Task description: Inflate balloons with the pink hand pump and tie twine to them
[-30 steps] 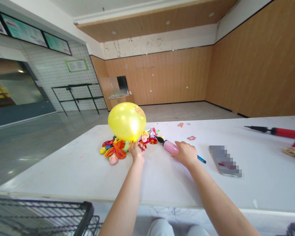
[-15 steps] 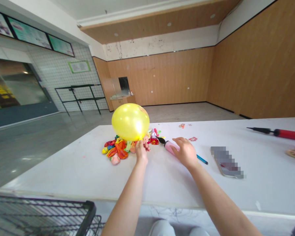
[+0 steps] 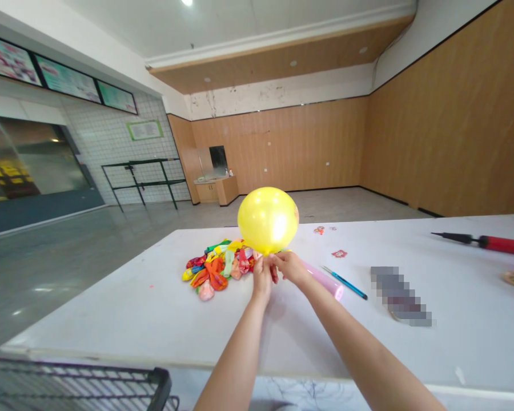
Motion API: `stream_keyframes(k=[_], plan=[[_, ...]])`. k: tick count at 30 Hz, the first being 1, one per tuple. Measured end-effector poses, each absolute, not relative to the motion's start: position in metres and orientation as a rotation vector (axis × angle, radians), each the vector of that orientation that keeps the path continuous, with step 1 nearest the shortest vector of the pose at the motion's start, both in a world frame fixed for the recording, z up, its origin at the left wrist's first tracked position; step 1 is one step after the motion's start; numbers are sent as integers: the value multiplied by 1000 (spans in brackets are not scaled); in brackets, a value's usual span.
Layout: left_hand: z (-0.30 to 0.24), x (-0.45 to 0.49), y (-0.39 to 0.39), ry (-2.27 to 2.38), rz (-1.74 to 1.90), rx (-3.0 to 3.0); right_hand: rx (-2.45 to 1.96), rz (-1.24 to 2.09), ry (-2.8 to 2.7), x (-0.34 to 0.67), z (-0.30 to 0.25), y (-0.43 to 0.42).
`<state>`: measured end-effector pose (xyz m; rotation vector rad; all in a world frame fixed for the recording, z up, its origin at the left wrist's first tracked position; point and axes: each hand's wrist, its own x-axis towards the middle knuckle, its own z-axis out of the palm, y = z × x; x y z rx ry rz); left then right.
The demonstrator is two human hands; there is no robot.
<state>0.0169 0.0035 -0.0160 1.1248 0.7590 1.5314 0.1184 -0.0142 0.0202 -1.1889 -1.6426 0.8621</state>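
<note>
A tall wood-panelled wall [image 3: 282,142] closes off the far side of a wide room with a grey floor [image 3: 154,240]. In front of it stretches a long white table [image 3: 132,319]. Beyond the table, to the left, stands a dark metal rack [image 3: 148,182]; a black wire basket [image 3: 77,379] sits at the near left, below the table edge. A heap of limp balloons [image 3: 216,274], orange, red, yellow, green and pale pink, lies on the tabletop left of the person's hands. Just right of the heap, above the table, is one inflated yellow balloon [image 3: 263,220], round and shiny (a bright patch of light shows low on it), with its neck pointing down. At the far right lies a red pump [image 3: 501,244] with a black nozzle. A pink pump [image 3: 325,279] lies partly hidden behind the right forearm. The left hand [image 3: 263,277] grasps the balloon's neck from below, and the right hand [image 3: 289,265] pinches at the same spot; the fingers overlap, so I cannot tell exactly which ones grip. Right of them are a pixelated phone-like slab [image 3: 396,294], a slim blue pen [image 3: 351,286] and, smaller, a flat red cut-out [image 3: 339,253].
</note>
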Motion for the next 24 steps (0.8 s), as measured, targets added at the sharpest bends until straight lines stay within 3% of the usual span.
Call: stream_keyframes(k=[9, 17, 24], plan=[[-23, 28, -5, 797, 1268, 1435, -1100, 1150, -975, 124, 1, -15], [-16, 32, -9, 741, 1138, 1366, -1109, 1278, -892, 152, 9, -9], [-16, 33, -6, 813, 1242, 1383, -1082, 1319, -907, 149, 13, -15]])
